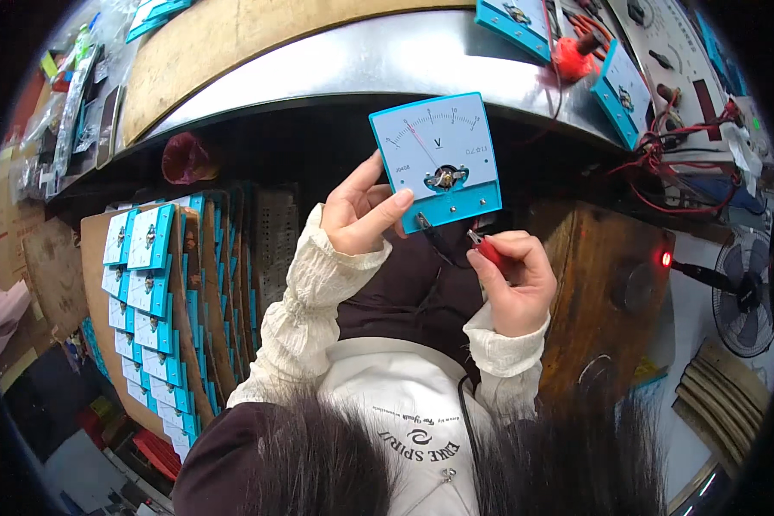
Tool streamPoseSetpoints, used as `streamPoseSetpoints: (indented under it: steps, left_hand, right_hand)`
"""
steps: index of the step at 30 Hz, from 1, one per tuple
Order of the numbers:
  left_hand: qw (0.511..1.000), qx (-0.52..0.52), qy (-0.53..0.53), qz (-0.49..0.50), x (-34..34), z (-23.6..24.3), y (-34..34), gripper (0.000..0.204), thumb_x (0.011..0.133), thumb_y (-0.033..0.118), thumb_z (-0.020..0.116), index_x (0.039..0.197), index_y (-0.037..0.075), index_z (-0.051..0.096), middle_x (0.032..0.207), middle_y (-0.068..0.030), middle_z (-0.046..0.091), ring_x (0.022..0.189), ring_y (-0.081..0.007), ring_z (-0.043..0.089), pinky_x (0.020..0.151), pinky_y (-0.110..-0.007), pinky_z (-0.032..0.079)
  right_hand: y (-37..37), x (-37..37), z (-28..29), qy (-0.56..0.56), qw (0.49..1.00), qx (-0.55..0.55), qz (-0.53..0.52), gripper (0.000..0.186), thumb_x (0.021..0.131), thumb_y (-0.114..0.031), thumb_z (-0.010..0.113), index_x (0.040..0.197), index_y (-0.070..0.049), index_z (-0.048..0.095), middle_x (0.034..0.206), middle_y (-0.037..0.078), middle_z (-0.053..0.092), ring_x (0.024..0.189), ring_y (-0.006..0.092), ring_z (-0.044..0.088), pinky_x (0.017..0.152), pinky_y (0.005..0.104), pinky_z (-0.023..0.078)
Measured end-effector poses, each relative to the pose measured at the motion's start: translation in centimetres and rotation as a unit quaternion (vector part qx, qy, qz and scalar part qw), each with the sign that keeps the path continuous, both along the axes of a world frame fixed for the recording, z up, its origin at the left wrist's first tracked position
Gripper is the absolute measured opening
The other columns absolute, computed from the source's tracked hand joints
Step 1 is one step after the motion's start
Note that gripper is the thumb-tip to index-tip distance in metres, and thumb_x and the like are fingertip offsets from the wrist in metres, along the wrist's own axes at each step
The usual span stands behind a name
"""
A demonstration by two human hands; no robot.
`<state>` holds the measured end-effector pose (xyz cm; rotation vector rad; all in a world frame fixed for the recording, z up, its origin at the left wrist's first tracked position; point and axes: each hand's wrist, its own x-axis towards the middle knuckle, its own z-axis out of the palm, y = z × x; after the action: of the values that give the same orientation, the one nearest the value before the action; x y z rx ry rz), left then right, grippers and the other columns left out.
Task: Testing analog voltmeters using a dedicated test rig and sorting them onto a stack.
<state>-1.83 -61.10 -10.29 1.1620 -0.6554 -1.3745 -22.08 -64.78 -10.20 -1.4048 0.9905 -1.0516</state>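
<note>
A blue-framed analog voltmeter (439,159) with a white dial is held upright over my lap by my left hand (363,206), thumb on its lower left front. Its thin needle rests toward the left of the scale, and the coil shows in a round opening. Along the lower blue strip are several small metal terminals. A black alligator clip (427,228) hangs at the leftmost one. My right hand (518,275) pinches a red alligator clip (488,248) just below the meter's lower right edge, its metal tip apart from the terminals.
On the left, boards (103,292) carry many similar meters in stacked rows. A metal-edged bench (335,73) runs across the front, with more meters and a test box (675,43) with red wires at right. A wooden box (606,292) and a fan (742,292) stand right.
</note>
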Motion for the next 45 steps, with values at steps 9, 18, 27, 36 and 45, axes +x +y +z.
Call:
streamPoseSetpoints:
  steps: [9, 18, 27, 36, 45]
  left_hand:
    - [0.999, -0.027, 0.014, 0.037, 1.7, -0.1, 1.5, 0.067, 0.091, 0.014, 0.06, 0.145, -0.002, 0.025, 0.104, -0.0132, 0.064, 0.076, -0.0119, 0.058, 0.063, -0.024, 0.048]
    - [0.998, -0.023, 0.015, 0.048, 2.9, 0.0, 2.7, 0.065, 0.092, 0.012, 0.059, 0.146, -0.001, 0.025, 0.101, -0.0131, 0.063, 0.073, -0.0126, 0.058, 0.064, -0.024, 0.048]
    - [0.999, -0.035, -0.022, -0.007, -1.2, 0.6, 0.8, 0.058, 0.092, 0.005, 0.055, 0.142, -0.005, 0.029, 0.11, -0.0124, 0.061, 0.089, -0.0122, 0.059, 0.077, -0.024, 0.046]
    - [0.942, -0.043, -0.144, -0.301, -6.9, -1.3, 0.9, 0.07, 0.087, -0.004, 0.057, 0.148, 0.003, 0.023, 0.121, -0.0117, 0.056, 0.095, -0.0111, 0.058, 0.081, -0.021, 0.046]
    - [0.892, -0.109, -0.279, -0.338, -6.9, -0.6, -4.2, 0.052, 0.096, 0.008, 0.05, 0.144, 0.002, 0.031, 0.125, -0.0126, 0.055, 0.107, -0.0165, 0.054, 0.094, -0.03, 0.041]
  right_hand:
    - [-0.6, 3.1, 0.9, 0.148, 0.978, -0.143, 0.025, 0.016, 0.072, 0.004, 0.076, 0.076, 0.003, 0.06, 0.068, 0.009, 0.059, 0.058, 0.013, 0.056, 0.052, 0.0229, 0.043]
    - [0.4, 5.2, 0.4, 0.127, 0.982, -0.141, 0.016, 0.023, 0.069, -0.001, 0.079, 0.087, -0.001, 0.064, 0.081, 0.007, 0.063, 0.063, 0.0115, 0.058, 0.053, 0.022, 0.046]
    - [-0.4, 4.4, 1.0, 0.242, 0.952, -0.189, -0.012, 0.117, 0.058, -0.028, 0.086, 0.144, 0.008, 0.016, 0.14, 0.029, 0.031, 0.123, 0.0452, 0.037, 0.104, 0.0474, 0.032]
    - [5.0, -13.2, -3.9, 0.29, 0.89, -0.063, -0.345, 0.105, 0.056, -0.032, 0.088, 0.137, 0.004, 0.032, 0.129, 0.023, 0.049, 0.119, 0.0338, 0.051, 0.1, 0.0397, 0.041]
    - [9.1, -29.9, -7.6, 0.461, 0.571, 0.091, -0.673, 0.105, 0.061, -0.059, 0.078, 0.133, 0.007, 0.037, 0.129, 0.025, 0.048, 0.119, 0.0405, 0.046, 0.102, 0.047, 0.036]
